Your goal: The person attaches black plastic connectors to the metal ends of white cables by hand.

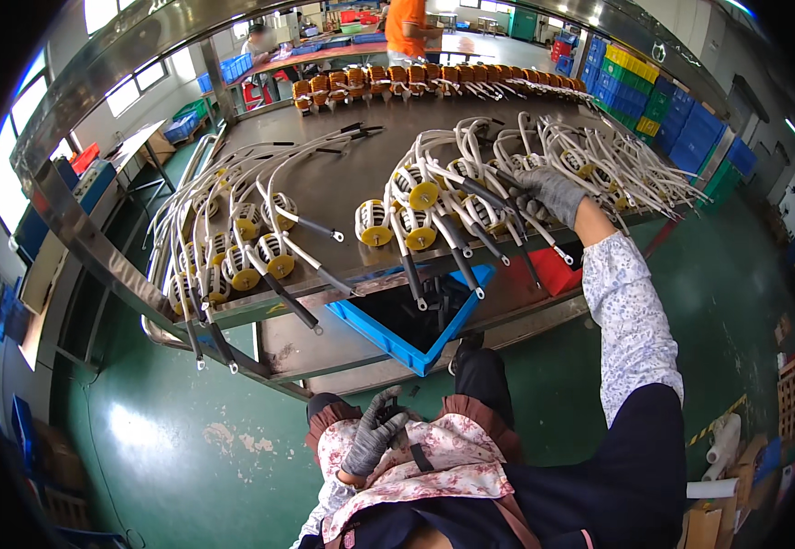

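Observation:
My right hand (555,194), in a grey glove, reaches out over the right-hand cluster of coils on the metal table. Its fingers are curled down among white leads (469,146), seemingly around one; their tips are partly hidden. Near it stand round coils (414,190) with yellow ends, black-and-white windings and leads that end in black sleeves (413,279) and ring terminals. My left hand (377,437), also gloved, stays by my lap above the flowered apron (461,448). Its fingers are bent inward on something small and dark that I cannot make out.
Another coil group (240,265) stands at the table's left. A row of orange-brown coils (361,82) lines its far edge. Below sit a blue crate (397,343) of black pieces and a red bin (558,274). Stacked crates (622,87) rise at right; a person in orange (407,27) stands beyond.

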A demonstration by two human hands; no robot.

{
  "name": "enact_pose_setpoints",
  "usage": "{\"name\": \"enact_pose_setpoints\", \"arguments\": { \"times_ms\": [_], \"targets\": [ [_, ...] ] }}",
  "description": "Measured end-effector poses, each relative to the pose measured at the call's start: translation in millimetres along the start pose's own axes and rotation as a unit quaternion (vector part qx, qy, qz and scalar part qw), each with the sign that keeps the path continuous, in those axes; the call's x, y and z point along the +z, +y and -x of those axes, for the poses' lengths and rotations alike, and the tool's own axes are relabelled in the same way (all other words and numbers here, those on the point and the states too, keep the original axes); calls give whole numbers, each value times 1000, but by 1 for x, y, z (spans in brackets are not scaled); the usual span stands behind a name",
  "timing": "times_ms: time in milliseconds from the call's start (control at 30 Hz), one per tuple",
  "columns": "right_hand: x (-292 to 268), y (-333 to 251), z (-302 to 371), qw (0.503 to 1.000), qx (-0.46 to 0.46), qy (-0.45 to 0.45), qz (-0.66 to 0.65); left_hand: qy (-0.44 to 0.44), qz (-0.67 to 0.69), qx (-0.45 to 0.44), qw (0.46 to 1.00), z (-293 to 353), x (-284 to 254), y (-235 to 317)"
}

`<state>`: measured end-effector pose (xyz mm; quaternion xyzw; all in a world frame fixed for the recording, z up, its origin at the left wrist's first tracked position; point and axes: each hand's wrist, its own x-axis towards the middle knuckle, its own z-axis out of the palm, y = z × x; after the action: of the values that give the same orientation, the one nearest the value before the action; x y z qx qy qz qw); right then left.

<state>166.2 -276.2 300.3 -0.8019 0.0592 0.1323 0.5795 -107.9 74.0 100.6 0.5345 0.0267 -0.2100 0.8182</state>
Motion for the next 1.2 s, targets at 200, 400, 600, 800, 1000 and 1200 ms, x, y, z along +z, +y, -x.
{"name": "enact_pose_setpoints", "arguments": {
  "times_ms": [200,400,600,800,1000,1200],
  "targets": [
    [-7,-1,-3,1000,25,-15,-6,-16,48,14,999,-3,-2,-14],
    [3,-3,-6,1000,-5,17,17,-28,34,4,999,0,-4,-11],
    [-4,5,-17,999,-7,19,42,12,-23,-9,1000,7,4,1],
    [32,5,38,806,-262,323,421,-27,-52,-16,998,-3,17,19],
    [135,78,176,835,-464,199,219,-115,-41,-1,993,-28,48,36],
    [191,132,191,920,-361,144,-45,-176,-73,-21,981,-47,79,42]
  ]
}}
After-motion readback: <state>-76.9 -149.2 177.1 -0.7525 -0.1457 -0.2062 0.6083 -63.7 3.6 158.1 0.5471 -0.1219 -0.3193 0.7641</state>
